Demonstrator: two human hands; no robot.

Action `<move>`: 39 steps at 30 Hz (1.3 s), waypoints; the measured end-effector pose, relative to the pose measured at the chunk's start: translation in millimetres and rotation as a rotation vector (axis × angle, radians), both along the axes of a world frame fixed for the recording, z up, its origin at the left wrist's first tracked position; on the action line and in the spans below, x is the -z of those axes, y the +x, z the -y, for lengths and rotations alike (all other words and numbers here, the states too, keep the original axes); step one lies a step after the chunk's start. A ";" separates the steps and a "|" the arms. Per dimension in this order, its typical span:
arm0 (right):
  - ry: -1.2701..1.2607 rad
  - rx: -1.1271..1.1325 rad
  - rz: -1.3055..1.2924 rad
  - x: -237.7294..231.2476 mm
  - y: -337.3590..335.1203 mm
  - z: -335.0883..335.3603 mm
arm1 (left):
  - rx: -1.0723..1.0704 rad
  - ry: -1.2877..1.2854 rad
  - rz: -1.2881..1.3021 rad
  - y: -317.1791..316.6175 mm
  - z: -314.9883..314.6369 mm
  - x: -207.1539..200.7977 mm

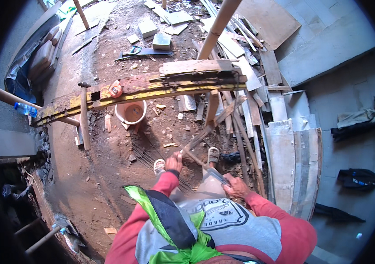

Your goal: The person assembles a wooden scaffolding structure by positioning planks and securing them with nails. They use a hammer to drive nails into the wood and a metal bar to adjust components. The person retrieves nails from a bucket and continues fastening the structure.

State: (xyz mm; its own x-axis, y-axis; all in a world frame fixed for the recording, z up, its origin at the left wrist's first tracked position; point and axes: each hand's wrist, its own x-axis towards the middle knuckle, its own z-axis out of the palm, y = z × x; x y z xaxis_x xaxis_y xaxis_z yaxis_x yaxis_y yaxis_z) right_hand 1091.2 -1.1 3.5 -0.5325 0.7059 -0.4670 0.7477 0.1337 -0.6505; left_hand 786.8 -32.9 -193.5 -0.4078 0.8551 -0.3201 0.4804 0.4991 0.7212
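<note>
My left hand (173, 162) is closed at the near end of a narrow wooden strip (199, 137), which slants away to the right toward a short upright post (212, 105). My right hand (236, 187) grips a long, tapered grey tool (216, 174) beside my knee; its exact kind is unclear. A thin brown stick (194, 157) runs between the left hand and the tool's tip. Beyond my hands, a worn yellow-and-brown beam (141, 88) spans the work area. An orange tape measure (115, 89) sits on it, and a hammer (84, 116) hangs over its left part.
A bucket (144, 122) stands below the beam. Past it lie a handsaw (145, 53) and pale blocks (161, 41). Planks (283, 154) are heaped on the right. A bamboo pole (219, 30) rises behind the beam; a water bottle (25, 109) rests at its left end.
</note>
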 end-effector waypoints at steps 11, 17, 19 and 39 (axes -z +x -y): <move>0.608 0.496 -0.323 -49.0 168.2 -141.8 | -0.161 -0.011 0.085 211.2 -243.5 -98.0; 0.740 0.370 -0.369 -30.3 230.8 -185.4 | -0.070 -0.195 -0.140 228.9 -260.4 -107.4; 0.530 0.441 -0.362 -21.3 230.8 -187.1 | -0.073 -0.183 -0.194 226.0 -261.5 -124.2; 0.032 0.446 -0.304 2.9 171.0 -207.5 | -0.502 0.286 0.537 262.9 -277.8 -52.9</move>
